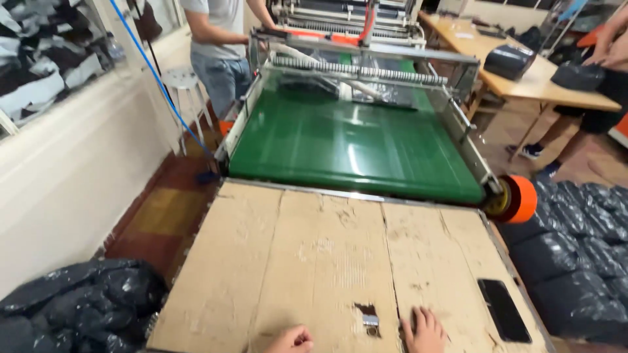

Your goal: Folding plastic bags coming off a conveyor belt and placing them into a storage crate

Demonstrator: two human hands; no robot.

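Observation:
My left hand (291,340) rests at the near edge of a worn cardboard-covered table (301,261), fingers curled in, holding nothing that I can see. My right hand (425,331) lies flat on the cardboard with fingers spread, just right of a torn hole (368,317) where a small metal part shows. A black phone (504,310) lies on the cardboard to the right of my right hand.
A green conveyor belt (353,144) runs from the table's far edge into a machine, with an orange roller end (520,198) at its right. A person (219,49) stands at the machine's far left. Dark plastic-wrapped bundles (575,255) lie right; a black bag (78,307) lies left.

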